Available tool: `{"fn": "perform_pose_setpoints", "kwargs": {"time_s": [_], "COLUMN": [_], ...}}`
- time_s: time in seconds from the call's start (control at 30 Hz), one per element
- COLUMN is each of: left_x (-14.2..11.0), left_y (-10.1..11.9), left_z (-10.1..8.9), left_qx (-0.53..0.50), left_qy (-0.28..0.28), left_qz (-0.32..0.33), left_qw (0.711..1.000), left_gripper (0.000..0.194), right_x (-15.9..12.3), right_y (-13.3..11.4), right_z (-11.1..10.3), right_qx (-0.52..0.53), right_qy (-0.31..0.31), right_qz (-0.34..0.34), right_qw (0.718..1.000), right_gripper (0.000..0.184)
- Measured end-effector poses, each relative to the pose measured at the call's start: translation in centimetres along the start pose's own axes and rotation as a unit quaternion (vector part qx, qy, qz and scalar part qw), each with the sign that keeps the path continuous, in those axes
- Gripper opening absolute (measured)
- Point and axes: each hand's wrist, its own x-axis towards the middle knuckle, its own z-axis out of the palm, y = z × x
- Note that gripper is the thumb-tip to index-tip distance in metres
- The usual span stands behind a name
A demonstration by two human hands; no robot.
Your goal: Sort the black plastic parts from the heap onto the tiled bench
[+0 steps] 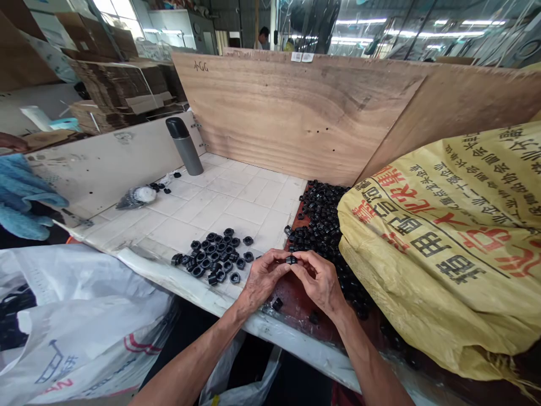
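My left hand (262,279) and my right hand (320,280) meet over the table's front edge, both pinching one small black ring-shaped plastic part (291,260) between their fingertips. Left of my hands, a group of several similar black parts (215,256) lies on the white tiled tabletop (236,206). To the right, a heap of black parts (323,223) spills from under a big yellow woven sack (443,248) printed with red and black characters.
Wooden boards (296,107) wall the table's back and right. A grey flask with a black cap (185,145) stands at the back left, near a clear plastic bag (137,197). White plastic bags (80,321) hang below the front left. A person stands far behind.
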Motion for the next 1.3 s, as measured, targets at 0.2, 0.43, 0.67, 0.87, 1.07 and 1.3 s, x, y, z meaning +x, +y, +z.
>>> {"fn": "perform_pose_setpoints", "kwargs": {"time_s": [0.2, 0.43, 0.67, 0.87, 1.07, 1.3], "left_x": [0.1, -0.2, -0.1, -0.1, 0.0, 0.1], "left_y": [-1.6, -1.8, -1.4, -0.6, -1.0, -1.4], "left_z": [-0.5, -0.4, -0.1, 0.2, 0.1, -0.2], "left_qx": [0.081, 0.188, 0.154, 0.073, 0.024, 0.029], "left_qy": [-0.016, -0.026, -0.03, -0.016, 0.008, 0.011], "left_qz": [0.121, 0.238, 0.158, 0.046, 0.024, 0.05], "left_qw": [0.989, 0.953, 0.975, 0.996, 0.999, 0.998], "left_gripper": [0.019, 0.021, 0.015, 0.017, 0.022, 0.021], "right_x": [-0.1, -0.1, 0.1, 0.1, 0.2, 0.3], "right_y": [0.3, 0.1, 1.2, -0.2, -0.7, 0.1], "right_z": [0.2, 1.1, 2.0, 0.9, -0.1, 0.2], "right_qx": [-0.025, -0.084, -0.139, -0.035, 0.082, 0.081], "right_qy": [-0.009, 0.005, 0.017, 0.057, -0.027, -0.007], "right_qz": [0.028, 0.028, 0.06, 0.091, 0.105, 0.06], "right_qw": [0.999, 0.996, 0.988, 0.994, 0.991, 0.995], "right_gripper": [0.019, 0.036, 0.05, 0.039, 0.019, 0.02]}}
